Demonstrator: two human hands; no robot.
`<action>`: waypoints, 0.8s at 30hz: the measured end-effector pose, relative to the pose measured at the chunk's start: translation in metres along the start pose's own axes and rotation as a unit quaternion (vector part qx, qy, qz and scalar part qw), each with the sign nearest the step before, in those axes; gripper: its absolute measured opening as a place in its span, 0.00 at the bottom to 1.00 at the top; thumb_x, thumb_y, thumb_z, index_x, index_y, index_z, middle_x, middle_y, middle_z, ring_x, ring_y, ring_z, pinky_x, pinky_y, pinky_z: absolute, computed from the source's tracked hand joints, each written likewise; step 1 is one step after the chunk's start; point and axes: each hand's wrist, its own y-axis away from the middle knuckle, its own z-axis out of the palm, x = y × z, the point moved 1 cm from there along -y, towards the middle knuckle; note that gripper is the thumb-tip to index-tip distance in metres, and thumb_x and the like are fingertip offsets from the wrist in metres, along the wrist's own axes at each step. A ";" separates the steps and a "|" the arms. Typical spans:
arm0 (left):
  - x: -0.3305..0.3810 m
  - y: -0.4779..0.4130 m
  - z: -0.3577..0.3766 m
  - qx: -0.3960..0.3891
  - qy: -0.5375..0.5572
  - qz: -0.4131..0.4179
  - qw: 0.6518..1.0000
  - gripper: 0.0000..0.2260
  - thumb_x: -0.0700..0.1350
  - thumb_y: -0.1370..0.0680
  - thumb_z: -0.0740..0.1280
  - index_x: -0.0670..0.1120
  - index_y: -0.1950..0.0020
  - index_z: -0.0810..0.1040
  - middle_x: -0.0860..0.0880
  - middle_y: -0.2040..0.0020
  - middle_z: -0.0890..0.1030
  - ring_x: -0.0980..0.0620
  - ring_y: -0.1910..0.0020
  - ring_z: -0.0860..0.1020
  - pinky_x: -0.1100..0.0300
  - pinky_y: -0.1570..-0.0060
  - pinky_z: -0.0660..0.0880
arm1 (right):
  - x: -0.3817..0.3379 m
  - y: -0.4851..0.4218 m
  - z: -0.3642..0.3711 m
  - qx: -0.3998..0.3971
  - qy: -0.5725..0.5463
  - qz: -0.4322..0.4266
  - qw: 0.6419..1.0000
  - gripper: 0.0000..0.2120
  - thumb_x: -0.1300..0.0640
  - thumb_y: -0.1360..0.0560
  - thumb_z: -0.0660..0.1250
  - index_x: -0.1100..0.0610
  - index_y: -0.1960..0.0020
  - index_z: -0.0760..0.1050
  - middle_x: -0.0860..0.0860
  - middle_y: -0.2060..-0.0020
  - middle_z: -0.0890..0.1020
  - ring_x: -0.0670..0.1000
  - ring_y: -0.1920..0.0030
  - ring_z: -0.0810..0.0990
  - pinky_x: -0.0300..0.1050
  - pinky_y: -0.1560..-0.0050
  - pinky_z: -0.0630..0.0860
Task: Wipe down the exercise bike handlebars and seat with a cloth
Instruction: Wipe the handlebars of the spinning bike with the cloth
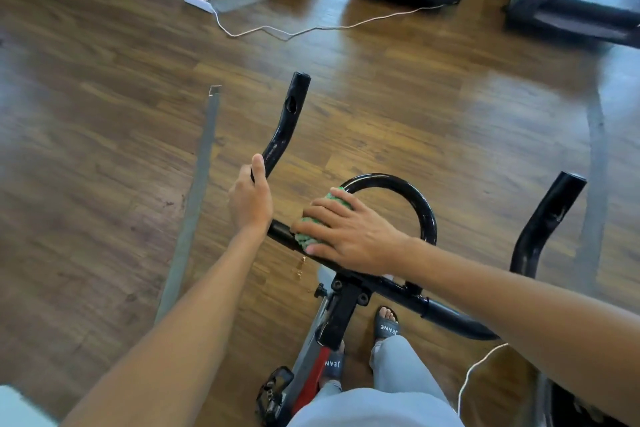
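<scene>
A: Where's the right hand (349, 236)?
B: Fingers spread, pressing the green cloth (313, 229) onto the handlebars (388, 282), whose crossbar runs left-right.
A: And the left hand (250, 199)?
B: Gripping the left horn, just beside. Seat's unseen.

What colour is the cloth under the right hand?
Green; the cloth shows best in the head view.

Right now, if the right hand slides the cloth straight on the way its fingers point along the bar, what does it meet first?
The right hand, pressing the green cloth on the handlebar, points toward the left hand gripping the bend. Probably that hand's wrist comes first, after a little bare bar.
</scene>
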 end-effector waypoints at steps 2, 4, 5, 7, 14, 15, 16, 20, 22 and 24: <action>0.001 0.000 -0.001 -0.004 -0.004 0.002 1.000 0.32 0.69 0.21 0.45 0.49 0.38 0.76 0.47 0.58 0.80 0.43 0.57 0.82 0.43 0.51 0.80 | 0.026 0.001 -0.006 -0.004 -0.006 0.044 0.999 0.24 0.39 0.16 0.42 0.45 0.25 0.62 0.49 0.32 0.72 0.52 0.27 0.65 0.55 0.22 0.45; 0.003 0.001 -0.002 -0.006 -0.013 0.005 1.000 0.28 0.68 0.20 0.45 0.50 0.42 0.76 0.48 0.59 0.80 0.43 0.58 0.82 0.43 0.51 0.80 | 0.036 0.001 -0.007 0.028 -0.011 0.118 0.993 0.23 0.40 0.16 0.43 0.45 0.25 0.63 0.50 0.31 0.71 0.53 0.27 0.64 0.56 0.23 0.47; 0.003 0.001 -0.001 -0.008 -0.017 0.006 1.000 0.26 0.68 0.20 0.45 0.52 0.45 0.75 0.48 0.59 0.80 0.44 0.58 0.82 0.43 0.52 0.80 | 0.030 0.003 -0.004 0.038 -0.015 0.125 0.991 0.23 0.41 0.16 0.44 0.46 0.26 0.63 0.51 0.31 0.70 0.54 0.26 0.63 0.56 0.23 0.47; 0.003 0.002 -0.001 -0.004 -0.021 0.006 1.000 0.25 0.69 0.21 0.45 0.54 0.48 0.73 0.49 0.59 0.80 0.44 0.58 0.82 0.43 0.52 0.80 | 0.007 0.005 0.007 0.043 -0.015 0.075 0.996 0.23 0.41 0.15 0.45 0.46 0.26 0.65 0.51 0.30 0.70 0.54 0.26 0.64 0.56 0.23 0.50; -0.002 0.000 -0.001 -0.013 -0.021 0.010 1.000 0.25 0.67 0.20 0.45 0.53 0.47 0.74 0.47 0.58 0.81 0.43 0.58 0.82 0.42 0.51 0.80 | 0.050 0.019 -0.011 0.081 -0.021 0.250 0.965 0.21 0.42 0.15 0.47 0.50 0.26 0.61 0.53 0.35 0.74 0.55 0.37 0.74 0.51 0.35 0.68; -0.002 0.001 -0.001 -0.012 -0.017 0.009 1.000 0.27 0.68 0.20 0.44 0.53 0.45 0.75 0.46 0.56 0.81 0.43 0.56 0.82 0.42 0.50 0.80 | 0.054 0.029 -0.011 0.090 -0.036 0.302 0.948 0.20 0.43 0.15 0.47 0.50 0.26 0.60 0.54 0.37 0.75 0.55 0.40 0.76 0.51 0.39 0.70; -0.003 0.001 -0.002 -0.010 -0.013 0.006 1.000 0.28 0.68 0.21 0.44 0.53 0.43 0.75 0.45 0.54 0.82 0.42 0.54 0.82 0.41 0.50 0.80 | 0.053 0.040 -0.010 0.101 -0.054 0.348 0.930 0.20 0.44 0.15 0.48 0.51 0.27 0.59 0.55 0.40 0.76 0.55 0.45 0.76 0.49 0.45 0.71; -0.001 0.000 -0.003 -0.005 -0.012 -0.006 1.000 0.26 0.65 0.19 0.44 0.52 0.41 0.76 0.44 0.53 0.81 0.41 0.54 0.82 0.42 0.50 0.79 | 0.025 0.074 -0.008 0.131 -0.156 0.511 0.835 0.18 0.47 0.15 0.49 0.53 0.27 0.57 0.56 0.46 0.76 0.52 0.57 0.70 0.47 0.54 0.65; 0.000 -0.001 -0.002 -0.005 -0.023 -0.005 1.000 0.26 0.62 0.18 0.44 0.50 0.41 0.76 0.45 0.55 0.81 0.41 0.56 0.82 0.43 0.49 0.78 | -0.002 0.086 -0.006 0.150 -0.234 0.575 0.770 0.19 0.48 0.15 0.48 0.53 0.26 0.54 0.56 0.44 0.75 0.53 0.55 0.71 0.49 0.52 0.64; -0.001 -0.003 -0.002 0.003 -0.031 -0.004 0.999 0.26 0.64 0.19 0.43 0.50 0.45 0.76 0.45 0.56 0.82 0.40 0.56 0.82 0.43 0.48 0.77 | -0.036 0.095 -0.005 0.158 -0.288 0.619 0.714 0.21 0.48 0.15 0.47 0.53 0.24 0.51 0.56 0.40 0.73 0.56 0.51 0.73 0.51 0.49 0.65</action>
